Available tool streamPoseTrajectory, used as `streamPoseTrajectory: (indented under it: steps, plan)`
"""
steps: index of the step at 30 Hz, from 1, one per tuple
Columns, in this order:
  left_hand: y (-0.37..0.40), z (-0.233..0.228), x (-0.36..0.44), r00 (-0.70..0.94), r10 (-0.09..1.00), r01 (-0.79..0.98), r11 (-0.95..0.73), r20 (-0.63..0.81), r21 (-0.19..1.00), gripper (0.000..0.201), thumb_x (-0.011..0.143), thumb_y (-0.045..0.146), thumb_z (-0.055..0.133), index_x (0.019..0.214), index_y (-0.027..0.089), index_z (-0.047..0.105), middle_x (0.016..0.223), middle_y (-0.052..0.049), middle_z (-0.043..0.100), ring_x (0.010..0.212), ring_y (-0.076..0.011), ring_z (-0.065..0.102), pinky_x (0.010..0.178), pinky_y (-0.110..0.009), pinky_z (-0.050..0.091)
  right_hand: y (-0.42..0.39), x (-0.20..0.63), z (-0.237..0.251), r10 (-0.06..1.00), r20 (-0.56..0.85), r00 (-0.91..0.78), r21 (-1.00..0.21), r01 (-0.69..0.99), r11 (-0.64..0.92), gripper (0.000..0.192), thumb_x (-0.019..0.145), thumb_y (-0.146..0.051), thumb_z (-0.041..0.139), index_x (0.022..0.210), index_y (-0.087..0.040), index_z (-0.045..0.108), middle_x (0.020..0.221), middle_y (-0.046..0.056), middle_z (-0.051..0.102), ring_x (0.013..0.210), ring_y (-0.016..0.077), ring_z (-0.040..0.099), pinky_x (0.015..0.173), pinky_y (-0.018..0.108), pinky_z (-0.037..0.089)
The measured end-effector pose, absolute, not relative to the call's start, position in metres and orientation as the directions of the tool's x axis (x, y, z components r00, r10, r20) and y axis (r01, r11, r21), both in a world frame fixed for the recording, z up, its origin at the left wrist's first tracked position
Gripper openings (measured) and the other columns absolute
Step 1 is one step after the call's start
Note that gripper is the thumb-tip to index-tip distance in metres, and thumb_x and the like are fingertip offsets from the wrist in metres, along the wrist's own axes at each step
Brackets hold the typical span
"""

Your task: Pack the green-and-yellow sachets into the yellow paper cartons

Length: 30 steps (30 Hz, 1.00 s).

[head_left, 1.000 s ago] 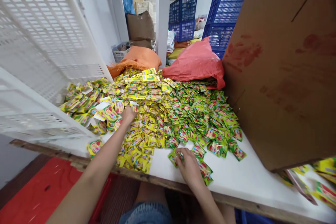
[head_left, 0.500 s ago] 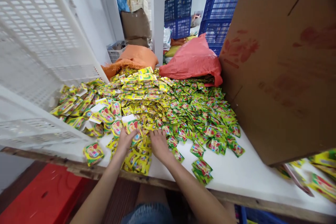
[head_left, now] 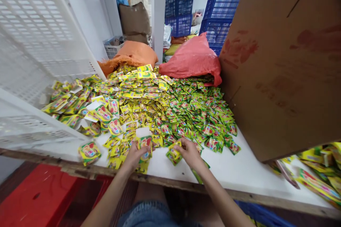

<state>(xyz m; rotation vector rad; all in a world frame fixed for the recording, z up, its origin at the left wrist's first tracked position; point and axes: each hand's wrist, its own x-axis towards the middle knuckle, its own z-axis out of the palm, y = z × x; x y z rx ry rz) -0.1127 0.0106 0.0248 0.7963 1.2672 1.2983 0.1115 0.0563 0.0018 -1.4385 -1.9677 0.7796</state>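
My left hand (head_left: pixel 134 157) grips a small yellow-green carton (head_left: pixel 145 142) upright, thumb across its front, its white top flap raised. My right hand (head_left: pixel 190 154) pinches a yellow sachet (head_left: pixel 173 154) just above the white tabletop, to the right of the carton; whether it is one sachet or more I cannot tell. Loose yellow sachets (head_left: pixel 114 151) lie beside and under my left hand. Beyond my right hand spreads a heap of green sachets (head_left: pixel 194 108). Flat yellow cartons (head_left: pixel 135 84) are piled behind, and a separate filled-looking carton (head_left: pixel 90 152) lies at the left front.
A white perforated crate (head_left: pixel 53 127) stands on the left, a large cardboard box (head_left: pixel 277 78) on the right. Orange sack (head_left: pixel 135 53) and red sack (head_left: pixel 193 56) lie behind the heaps. Blue crates (head_left: pixel 223 3) are stacked farther back. A red stool (head_left: pixel 34 195) is below the table edge.
My right hand has moved right, away from the sachet pile, with a yellow sachet in it. My left hand has shifted slightly right and nearer with the carton.
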Motion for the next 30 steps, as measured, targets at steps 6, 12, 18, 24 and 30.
streamPoseTrajectory:
  steps: [6,12,18,24,30]
  plan:
    - [0.004,0.018,-0.08,0.087,0.949,-0.071,0.308,-0.302,0.949,0.026,0.056,0.022,0.068,0.079,0.011,0.065,0.073,-0.006,0.07,0.067,-0.0193,0.064,0.062,-0.026,0.047,0.037,0.102,-0.02,0.985,0.125,-0.121,-0.671,0.721,0.174,0.022,0.067,-0.025,0.065,0.087,-0.018,0.057,0.075,0.005,0.059,0.072,0.0204,0.055,0.063,0.029,0.04]
    - [0.001,0.008,-0.067,0.173,0.933,0.07,0.307,-0.314,0.949,0.032,0.058,0.019,0.065,0.09,0.014,0.065,0.081,-0.001,0.069,0.077,-0.019,0.06,0.07,-0.026,0.045,0.026,0.095,-0.02,0.988,0.14,-0.072,-0.569,0.811,0.14,0.008,0.072,-0.023,0.059,0.076,-0.018,0.054,0.077,0.009,0.059,0.077,0.0252,0.056,0.066,0.032,0.039]
    - [-0.001,0.009,-0.062,0.206,0.922,-0.039,0.344,-0.329,0.938,0.022,0.055,0.017,0.064,0.076,0.013,0.063,0.067,-0.001,0.066,0.06,-0.0161,0.059,0.061,-0.027,0.045,0.022,0.103,-0.008,0.979,0.156,-0.133,-0.689,0.696,0.204,0.012,0.083,-0.023,0.044,0.091,-0.018,0.051,0.071,0.003,0.062,0.065,0.0175,0.058,0.058,0.025,0.04]
    - [0.001,0.01,-0.053,0.3,0.889,-0.069,0.381,-0.345,0.922,0.022,0.056,0.025,0.068,0.073,0.012,0.063,0.058,0.0,0.061,0.051,-0.0135,0.054,0.056,-0.028,0.044,0.025,0.093,0.02,0.907,0.364,0.212,-0.854,0.464,0.235,0.025,0.089,-0.039,0.034,0.099,-0.018,0.044,0.077,0.004,0.057,0.068,0.0172,0.054,0.062,0.028,0.042]
    - [0.002,0.007,-0.052,0.293,0.904,-0.138,0.362,-0.311,0.922,0.024,0.058,0.024,0.069,0.078,0.013,0.063,0.061,0.001,0.061,0.059,-0.0142,0.056,0.062,-0.027,0.045,0.019,0.082,-0.004,0.845,0.522,-0.117,-0.694,0.517,0.501,0.016,0.088,-0.029,0.039,0.099,-0.019,0.047,0.093,0.007,0.058,0.091,0.0196,0.055,0.079,0.033,0.043]
